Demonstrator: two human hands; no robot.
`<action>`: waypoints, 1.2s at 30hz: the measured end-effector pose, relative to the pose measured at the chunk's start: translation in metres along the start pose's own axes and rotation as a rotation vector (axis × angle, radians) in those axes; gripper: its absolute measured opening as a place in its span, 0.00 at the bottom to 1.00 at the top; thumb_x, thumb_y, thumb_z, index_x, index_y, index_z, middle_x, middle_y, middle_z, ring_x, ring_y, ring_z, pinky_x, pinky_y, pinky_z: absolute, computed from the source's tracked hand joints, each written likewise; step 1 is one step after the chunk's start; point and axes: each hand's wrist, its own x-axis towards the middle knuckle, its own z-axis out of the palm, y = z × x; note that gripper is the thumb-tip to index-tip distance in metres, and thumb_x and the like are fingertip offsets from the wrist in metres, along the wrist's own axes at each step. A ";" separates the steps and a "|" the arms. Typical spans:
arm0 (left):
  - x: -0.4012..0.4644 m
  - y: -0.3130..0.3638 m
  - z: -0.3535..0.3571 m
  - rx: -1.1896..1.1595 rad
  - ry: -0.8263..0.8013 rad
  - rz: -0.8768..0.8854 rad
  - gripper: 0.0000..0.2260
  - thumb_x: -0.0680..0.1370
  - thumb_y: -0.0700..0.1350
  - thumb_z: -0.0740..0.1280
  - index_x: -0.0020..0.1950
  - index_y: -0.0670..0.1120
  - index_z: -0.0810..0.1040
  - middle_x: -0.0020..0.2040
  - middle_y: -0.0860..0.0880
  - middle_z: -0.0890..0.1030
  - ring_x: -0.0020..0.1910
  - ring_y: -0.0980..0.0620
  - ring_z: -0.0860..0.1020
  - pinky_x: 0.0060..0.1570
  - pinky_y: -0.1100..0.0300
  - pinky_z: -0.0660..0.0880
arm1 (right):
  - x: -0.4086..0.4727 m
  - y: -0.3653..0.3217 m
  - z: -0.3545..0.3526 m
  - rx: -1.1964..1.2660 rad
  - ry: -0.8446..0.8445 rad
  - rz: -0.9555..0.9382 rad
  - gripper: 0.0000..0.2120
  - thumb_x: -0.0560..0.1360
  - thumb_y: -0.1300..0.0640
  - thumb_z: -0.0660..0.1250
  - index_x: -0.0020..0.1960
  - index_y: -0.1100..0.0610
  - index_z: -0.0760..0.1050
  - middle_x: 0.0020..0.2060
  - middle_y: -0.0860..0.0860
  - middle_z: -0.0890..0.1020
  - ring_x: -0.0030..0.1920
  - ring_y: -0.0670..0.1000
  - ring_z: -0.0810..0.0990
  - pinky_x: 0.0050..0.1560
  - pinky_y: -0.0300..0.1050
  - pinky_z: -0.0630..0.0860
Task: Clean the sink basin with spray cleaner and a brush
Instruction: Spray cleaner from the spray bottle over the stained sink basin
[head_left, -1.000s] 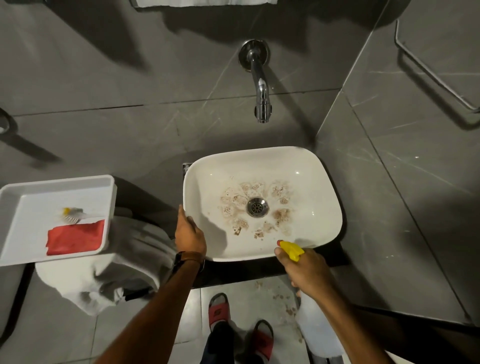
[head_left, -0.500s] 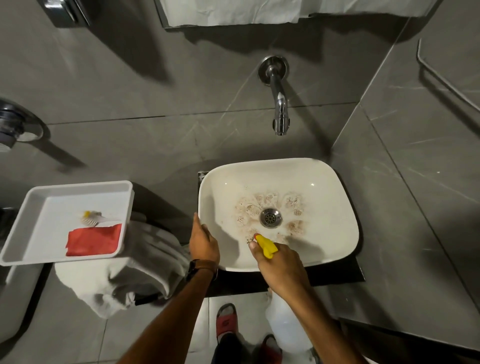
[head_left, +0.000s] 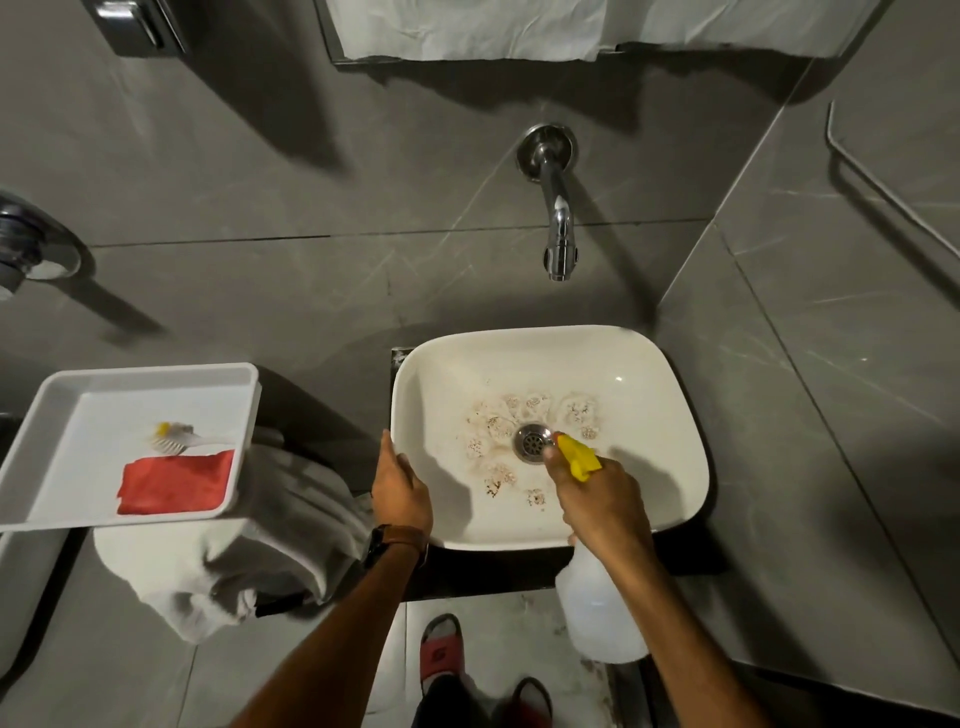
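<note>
A white sink basin (head_left: 649, 415) sits against the grey wall, with brown stains ringing its metal drain (head_left: 531, 441). My right hand (head_left: 602, 501) grips a clear spray bottle (head_left: 597, 618) with a yellow nozzle (head_left: 577, 457) held over the basin, pointing toward the drain. My left hand (head_left: 401, 491) rests on the basin's left rim, fingers curled over the edge. A small brush (head_left: 174, 437) with a yellow tip lies in a white tray (head_left: 62, 395) at the left, beside a red cloth (head_left: 174, 483).
A chrome tap (head_left: 556, 208) juts from the wall above the basin. White towels (head_left: 234, 561) are heaped under the tray. A rail (head_left: 883, 182) runs along the right wall. My feet in red sandals (head_left: 441, 649) stand below the sink.
My right hand has carried the spray bottle forward from the front rim to over the drain. The view has tilted up. My left hand stays on the rim.
</note>
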 end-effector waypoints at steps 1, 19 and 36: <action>0.000 0.000 0.000 0.000 0.003 0.001 0.21 0.84 0.47 0.52 0.78 0.57 0.55 0.63 0.46 0.77 0.59 0.44 0.78 0.60 0.42 0.77 | 0.003 0.005 -0.004 0.013 0.005 0.002 0.33 0.70 0.25 0.57 0.54 0.50 0.82 0.43 0.55 0.86 0.46 0.60 0.85 0.50 0.56 0.83; -0.001 0.002 0.000 0.047 0.047 0.028 0.21 0.84 0.47 0.51 0.78 0.54 0.56 0.63 0.44 0.78 0.56 0.44 0.78 0.60 0.42 0.77 | 0.004 0.094 -0.044 0.108 0.138 0.119 0.21 0.73 0.31 0.64 0.63 0.35 0.76 0.45 0.56 0.86 0.44 0.62 0.85 0.45 0.61 0.85; -0.004 0.006 -0.005 0.011 0.019 0.040 0.22 0.85 0.49 0.50 0.79 0.51 0.56 0.68 0.43 0.75 0.62 0.41 0.76 0.63 0.42 0.74 | -0.046 0.080 -0.003 -0.097 -0.077 -0.100 0.23 0.78 0.32 0.58 0.70 0.35 0.74 0.64 0.48 0.81 0.64 0.56 0.78 0.61 0.52 0.77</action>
